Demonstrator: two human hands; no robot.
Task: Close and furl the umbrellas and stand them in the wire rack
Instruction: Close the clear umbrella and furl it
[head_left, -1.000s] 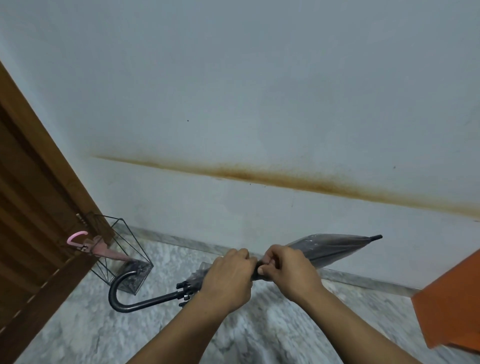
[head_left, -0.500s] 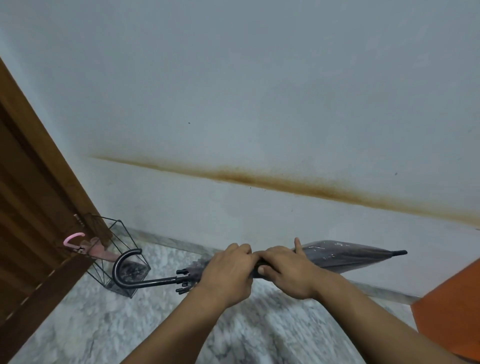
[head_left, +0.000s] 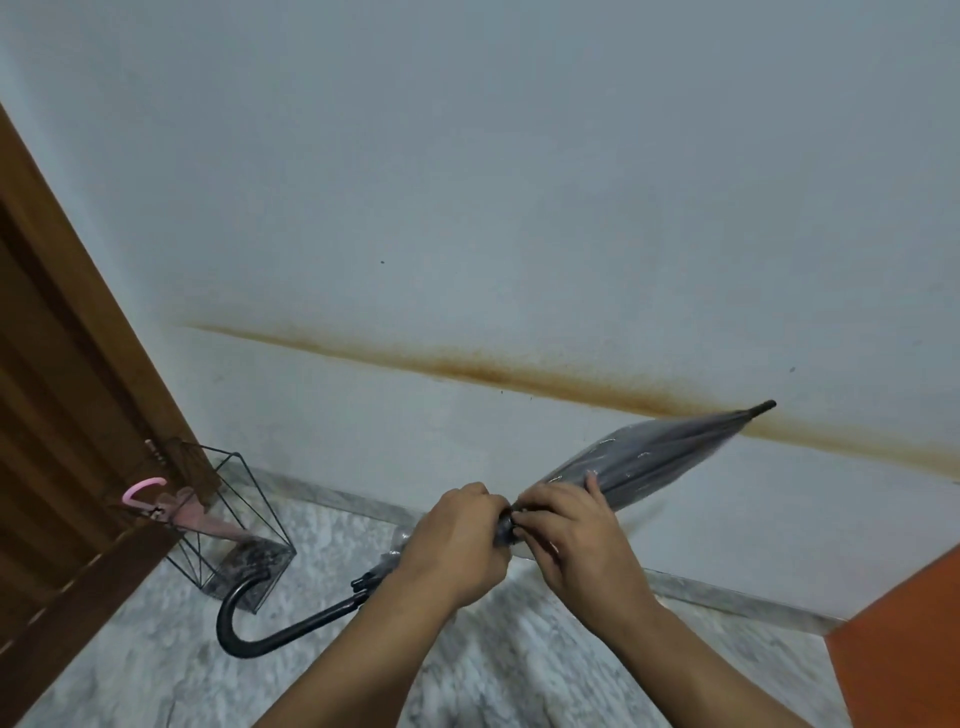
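Observation:
I hold a furled grey translucent umbrella (head_left: 644, 460) across my front, its tip raised to the right and its black hooked handle (head_left: 249, 631) hanging low at the left. My left hand (head_left: 454, 540) grips the folded canopy near its middle. My right hand (head_left: 566, 530) pinches the closing strap against the canopy right beside it. The black wire rack (head_left: 244, 512) stands on the floor in the left corner. A pink umbrella (head_left: 179, 512) with a curved pink handle leans in it.
A brown wooden door (head_left: 62, 415) fills the left edge, right behind the rack. A white wall with a rusty stain runs across the back. The floor is grey marble (head_left: 130, 670). An orange surface (head_left: 904, 649) cuts into the lower right corner.
The umbrella has tilted: its tip rose toward the upper right and the hooked handle dropped lower. Both hands stayed together at its middle, shifting slightly right.

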